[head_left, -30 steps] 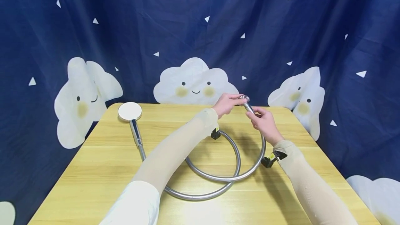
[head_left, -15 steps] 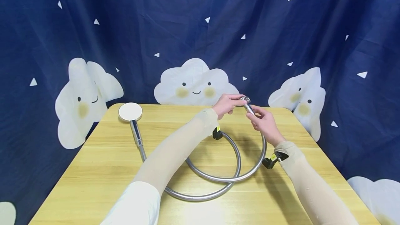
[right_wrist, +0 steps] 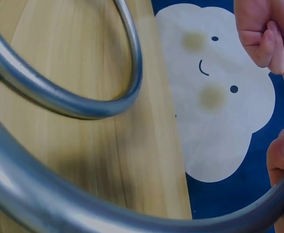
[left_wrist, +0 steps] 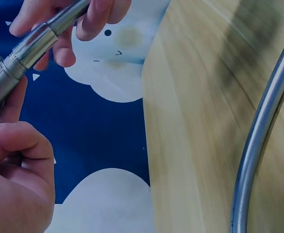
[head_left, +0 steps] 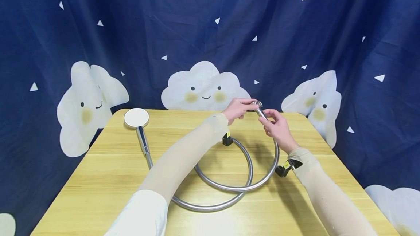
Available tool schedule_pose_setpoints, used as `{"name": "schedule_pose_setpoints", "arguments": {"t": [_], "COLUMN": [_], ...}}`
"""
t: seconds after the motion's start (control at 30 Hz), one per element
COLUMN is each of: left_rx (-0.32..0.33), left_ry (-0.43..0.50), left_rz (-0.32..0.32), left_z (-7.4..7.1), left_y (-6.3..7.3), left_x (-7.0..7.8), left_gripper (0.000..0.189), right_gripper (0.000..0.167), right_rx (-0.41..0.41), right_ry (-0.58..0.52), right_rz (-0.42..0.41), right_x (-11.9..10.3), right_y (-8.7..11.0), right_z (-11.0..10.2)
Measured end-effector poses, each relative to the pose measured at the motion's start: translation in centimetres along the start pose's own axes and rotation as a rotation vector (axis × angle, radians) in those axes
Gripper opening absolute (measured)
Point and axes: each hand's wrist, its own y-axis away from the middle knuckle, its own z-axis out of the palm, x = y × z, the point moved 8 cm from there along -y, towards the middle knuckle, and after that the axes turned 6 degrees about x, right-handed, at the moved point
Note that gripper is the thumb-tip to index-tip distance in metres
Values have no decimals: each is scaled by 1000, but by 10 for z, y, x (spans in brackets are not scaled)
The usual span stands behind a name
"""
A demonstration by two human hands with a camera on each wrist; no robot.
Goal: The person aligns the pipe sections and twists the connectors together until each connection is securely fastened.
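Above the table's far right part, my left hand [head_left: 236, 109] pinches a small chrome fitting [head_left: 259, 103] between thumb and fingers. Its other fingers are curled in, as the left wrist view shows. Just below, the fingers of my right hand [head_left: 278, 129] hold the end of a grey metal shower hose [head_left: 277, 152]. In the left wrist view the hose's metal end sleeve [left_wrist: 35, 46] is in line with the fitting [left_wrist: 6, 80] and touches it. Whether the thread is engaged is hidden. At the table's far left lies a shower head [head_left: 136, 117], white face up, with a chrome handle.
The hose loops and crosses itself on the wooden table [head_left: 108, 177], partly under my left forearm [head_left: 187, 152]. A dark blue curtain [head_left: 279, 17] with white clouds hangs behind the table. Both wrists carry a small black camera [head_left: 283, 169].
The fingers of my right hand have shifted slightly around the hose end. My left hand, the fitting and the shower head stay where they were.
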Motion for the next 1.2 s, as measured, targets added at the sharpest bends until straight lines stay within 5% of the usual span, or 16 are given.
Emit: {"name": "schedule_pose_setpoints", "arguments": {"t": [0.57,0.9,1.2], "left_rx": [15,45,40], "left_ry": [0,20,3], "left_rz": [14,69,135], "left_z": [0,-1,3], "left_y": [-1,1,0], "left_x": [2,5,10], "left_gripper": [30,28,27], "right_gripper": [32,35,37], "right_rx": [4,5,-19], "right_ry": [43,18,37], "right_rz": [-34,26,-3], "right_x": [-5,-1,-6], "right_y": [0,0,1], "right_z": [1,2,2]}}
